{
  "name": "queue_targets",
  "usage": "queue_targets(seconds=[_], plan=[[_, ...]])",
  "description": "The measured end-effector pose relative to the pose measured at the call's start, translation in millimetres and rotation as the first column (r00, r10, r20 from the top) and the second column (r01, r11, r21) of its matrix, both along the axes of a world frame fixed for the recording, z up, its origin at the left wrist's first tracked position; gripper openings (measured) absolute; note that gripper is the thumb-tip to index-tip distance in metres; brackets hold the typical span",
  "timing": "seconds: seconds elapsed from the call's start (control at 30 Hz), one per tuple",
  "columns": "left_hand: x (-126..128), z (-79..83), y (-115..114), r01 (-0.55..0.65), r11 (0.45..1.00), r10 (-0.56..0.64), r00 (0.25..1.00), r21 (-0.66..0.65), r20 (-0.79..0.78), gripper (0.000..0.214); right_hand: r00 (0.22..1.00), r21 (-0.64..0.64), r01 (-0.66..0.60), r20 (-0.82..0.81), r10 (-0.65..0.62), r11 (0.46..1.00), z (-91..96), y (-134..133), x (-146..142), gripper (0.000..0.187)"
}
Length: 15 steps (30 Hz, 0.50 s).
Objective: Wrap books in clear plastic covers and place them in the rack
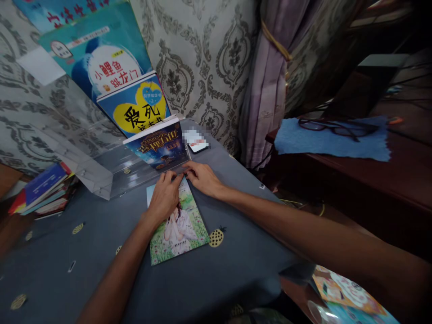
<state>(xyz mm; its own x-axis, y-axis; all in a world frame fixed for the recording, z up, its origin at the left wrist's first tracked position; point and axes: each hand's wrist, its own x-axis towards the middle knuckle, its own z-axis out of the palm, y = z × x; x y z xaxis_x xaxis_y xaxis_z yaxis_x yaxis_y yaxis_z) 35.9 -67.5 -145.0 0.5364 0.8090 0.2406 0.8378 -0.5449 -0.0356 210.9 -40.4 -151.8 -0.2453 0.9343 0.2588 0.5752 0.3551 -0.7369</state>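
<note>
A book (182,225) with a figure in a white dress among green plants on its cover lies flat on the dark tablecloth. My left hand (165,193) rests over its upper part, fingers bent toward the top edge. From the right, my right hand (202,179) reaches to the same edge, thumb and fingers drawn together. The fingertips of both hands nearly meet by the front lip of a clear stepped stand (97,182); whatever they pinch is too small to make out. Just behind them, a dark blue book (158,146) leans upright in the stand.
Higher in the stand are a blue-and-yellow book (138,105) and a large teal book (101,54). A phone (197,141) lies right of the stand, a book pile (47,189) at left. Glasses (340,128) sit on a blue cloth (303,144) on the brown furniture.
</note>
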Motion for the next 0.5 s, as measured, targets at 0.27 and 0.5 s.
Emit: queue_targets(seconds=[0.27,0.5], plan=[[0.9,3.0,-2.0,-0.018,1.000,0.018,0.999,0.005,-0.026,0.046,1.000,0.001,-0.014,-0.003,0.014,1.000,-1.1,-0.3,0.3,0.037],[1.5,6.8,-8.1,-0.099,0.994,0.103,0.993,0.056,-0.065,0.037,1.000,-0.032,-0.016,-0.019,0.015,0.999,-0.5,0.6,0.3,0.038]])
